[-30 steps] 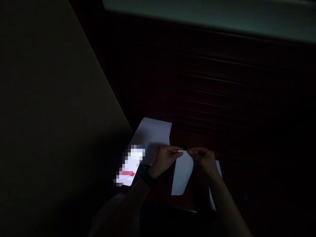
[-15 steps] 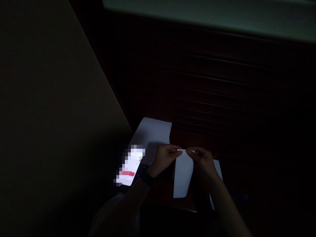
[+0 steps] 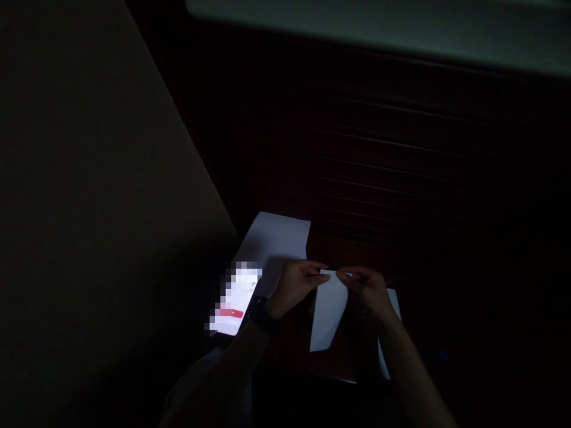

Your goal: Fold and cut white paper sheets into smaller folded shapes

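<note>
A white piece of paper [image 3: 329, 312] hangs between my hands over the dark table. My left hand [image 3: 295, 286] pinches its top left corner between thumb and fingers. At the top right, my right hand [image 3: 368, 289] grips the same edge with thumb and fingertips. The paper's lower end hangs free and leans slightly to the left. A dark band [image 3: 264, 318] circles my left wrist.
A lit phone screen [image 3: 236, 303], partly blurred out, glows left of my left hand. Behind it lies a larger white sheet [image 3: 279, 235]. Another white paper [image 3: 395, 302] sits partly hidden by my right forearm. A pale wall [image 3: 111, 178] rises at left; the room is dark.
The paper's lower end has swung a little to the left and up. Both hands keep their hold at almost the same place.
</note>
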### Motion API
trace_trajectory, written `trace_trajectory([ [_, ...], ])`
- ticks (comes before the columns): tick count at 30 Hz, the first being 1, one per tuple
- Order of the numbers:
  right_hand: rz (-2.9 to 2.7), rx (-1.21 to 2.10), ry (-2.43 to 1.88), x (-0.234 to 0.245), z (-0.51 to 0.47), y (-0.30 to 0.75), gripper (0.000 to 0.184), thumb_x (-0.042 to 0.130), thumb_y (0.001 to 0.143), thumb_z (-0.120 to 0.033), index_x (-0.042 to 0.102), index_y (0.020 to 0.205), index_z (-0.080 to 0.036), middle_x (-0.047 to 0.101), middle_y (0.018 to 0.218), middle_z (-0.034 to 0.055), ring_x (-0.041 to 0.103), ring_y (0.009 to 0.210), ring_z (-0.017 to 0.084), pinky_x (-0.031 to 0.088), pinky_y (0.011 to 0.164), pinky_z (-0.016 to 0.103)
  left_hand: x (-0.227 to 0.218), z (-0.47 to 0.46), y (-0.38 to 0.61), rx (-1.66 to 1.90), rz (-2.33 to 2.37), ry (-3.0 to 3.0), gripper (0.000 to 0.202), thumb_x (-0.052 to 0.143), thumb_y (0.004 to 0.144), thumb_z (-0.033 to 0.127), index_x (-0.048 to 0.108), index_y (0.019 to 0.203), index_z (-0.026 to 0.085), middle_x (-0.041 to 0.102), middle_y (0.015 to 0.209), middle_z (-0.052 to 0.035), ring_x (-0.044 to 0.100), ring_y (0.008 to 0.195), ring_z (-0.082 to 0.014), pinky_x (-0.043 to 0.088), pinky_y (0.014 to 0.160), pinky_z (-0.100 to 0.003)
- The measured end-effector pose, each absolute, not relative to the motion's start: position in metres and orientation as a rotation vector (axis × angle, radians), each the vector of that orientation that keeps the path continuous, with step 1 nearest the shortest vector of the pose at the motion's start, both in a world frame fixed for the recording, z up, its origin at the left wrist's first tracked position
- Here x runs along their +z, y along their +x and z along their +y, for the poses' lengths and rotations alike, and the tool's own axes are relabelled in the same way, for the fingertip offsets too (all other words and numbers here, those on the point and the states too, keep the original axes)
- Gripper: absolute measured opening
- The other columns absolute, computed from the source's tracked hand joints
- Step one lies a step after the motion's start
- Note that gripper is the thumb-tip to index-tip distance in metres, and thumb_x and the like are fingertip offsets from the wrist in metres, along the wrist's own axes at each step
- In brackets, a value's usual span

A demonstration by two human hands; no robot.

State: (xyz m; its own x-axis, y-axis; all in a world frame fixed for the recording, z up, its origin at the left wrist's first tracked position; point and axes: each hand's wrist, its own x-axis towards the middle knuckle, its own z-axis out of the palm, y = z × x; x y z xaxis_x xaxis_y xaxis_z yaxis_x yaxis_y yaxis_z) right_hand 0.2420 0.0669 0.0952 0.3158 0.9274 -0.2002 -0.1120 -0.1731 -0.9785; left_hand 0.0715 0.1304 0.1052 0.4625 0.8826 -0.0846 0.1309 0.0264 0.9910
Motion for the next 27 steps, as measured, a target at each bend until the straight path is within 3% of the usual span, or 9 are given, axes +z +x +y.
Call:
trace_trajectory([
  [18,-0.846,1.060,-1.477,0.1011,0.0678,0.2397,0.038,0.075,0.055,-0.048,0.072,0.076,-0.017,0.070,0.069,0.0082,0.061,0.060,0.020,0.046,0.053,0.029,0.0978,0.1303,0.0708,0.747,0.923,1.452,0.029,0.066,0.069,0.035,0.069,0.093,0.017,0.070,0.079,-0.0056,0.064,0.069,-0.0167,0.050,0.057,-0.024],
  [27,-0.801,1.103,-1.438,0.0986,0.0670,0.2405,0.030,0.076,0.059,-0.040,0.071,0.077,-0.017,0.070,0.070,0.0065,0.061,0.060,0.018,0.046,0.055,0.028,0.1008,0.1304,0.0704,0.747,0.922,1.490,0.029,0.066,0.070,0.036,0.069,0.092,0.016,0.071,0.080,-0.0062,0.065,0.069,-0.0173,0.050,0.057,-0.024],
])
